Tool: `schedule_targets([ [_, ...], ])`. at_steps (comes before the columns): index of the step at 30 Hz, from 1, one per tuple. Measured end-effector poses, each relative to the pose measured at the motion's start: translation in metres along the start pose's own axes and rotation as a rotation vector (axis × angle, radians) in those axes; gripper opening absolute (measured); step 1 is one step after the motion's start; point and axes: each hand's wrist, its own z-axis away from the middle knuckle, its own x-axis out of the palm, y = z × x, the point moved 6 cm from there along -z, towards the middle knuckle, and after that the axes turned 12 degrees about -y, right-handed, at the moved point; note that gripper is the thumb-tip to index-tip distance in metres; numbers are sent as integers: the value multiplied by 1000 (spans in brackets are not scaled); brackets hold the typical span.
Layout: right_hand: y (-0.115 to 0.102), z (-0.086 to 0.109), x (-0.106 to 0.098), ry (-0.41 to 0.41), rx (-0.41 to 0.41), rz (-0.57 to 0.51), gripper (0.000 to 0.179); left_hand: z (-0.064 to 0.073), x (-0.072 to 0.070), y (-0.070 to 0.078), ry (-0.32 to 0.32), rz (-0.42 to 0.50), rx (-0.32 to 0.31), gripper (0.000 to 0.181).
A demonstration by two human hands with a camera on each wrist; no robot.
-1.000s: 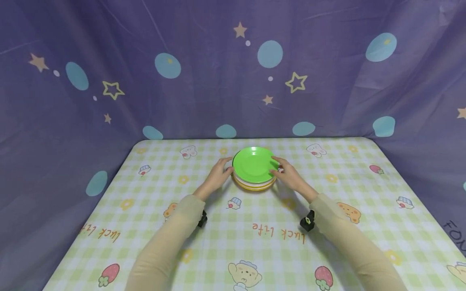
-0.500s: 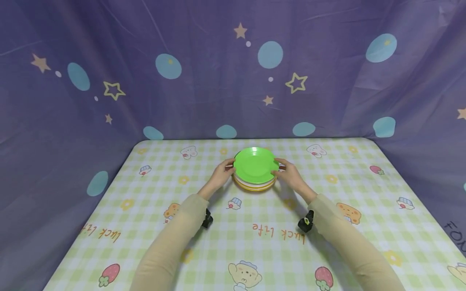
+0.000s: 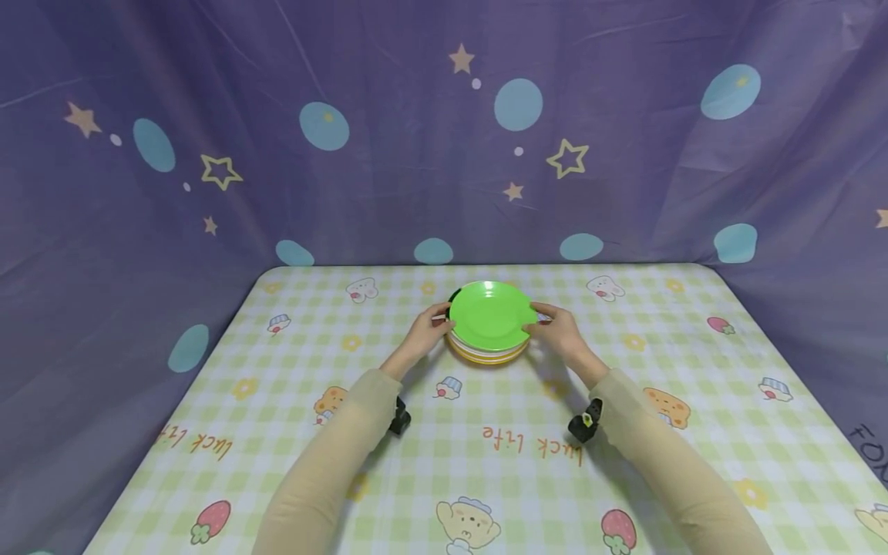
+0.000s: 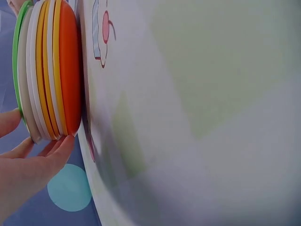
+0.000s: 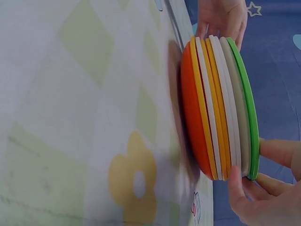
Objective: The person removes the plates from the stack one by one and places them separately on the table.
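A bright green plate [image 3: 491, 314] tops a stack of several plates [image 4: 49, 75] near the table's far side. Below it show beige, white and yellow rims, with an orange-red dish [image 5: 190, 108] at the bottom. My left hand [image 3: 423, 333] grips the stack's left side; its thumb touches the green rim and its fingers lie against the lower rims. On the right, my right hand [image 3: 559, 331] pinches the green plate's edge, thumb above and fingers below, while one finger [image 5: 237, 190] touches the white rims. A dark patch [image 3: 454, 295] shows beneath the green plate's left edge.
The stack stands on a green-and-white checked tablecloth [image 3: 486, 478] with printed cartoons. A purple curtain [image 3: 388, 177] with stars and ovals hangs behind the table and at its sides. Black devices [image 3: 586, 422] sit on both wrists.
Both hands have closed in on the stack's sides. The green plate has slid slightly right over the plates below, baring more of the dark patch on the left.
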Motion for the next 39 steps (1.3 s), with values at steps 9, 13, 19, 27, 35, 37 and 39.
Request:
schedule_targets([
  [9, 2, 4, -5, 13, -1, -257, 53, 1, 1, -2, 21, 9, -24, 45],
  [13, 1, 7, -6, -8, 8, -365, 52, 2, 2, -2, 32, 32, -27, 44],
  [19, 2, 7, -8, -42, 35, -496, 53, 1, 1, -5, 52, 53, -32, 45],
  [27, 3, 10, -14, -59, 47, -580, 54, 0, 1, -6, 68, 67, -36, 44],
  [35, 7, 14, -28, -59, 58, -618, 56, 1, 1, -4, 80, 95, -28, 44],
  [37, 8, 16, -32, -54, 63, -617, 56, 0, 1, -5, 83, 102, -31, 44],
  [39, 9, 18, -37, -53, 70, -622, 57, 1, 1, -5, 86, 106, -35, 44],
])
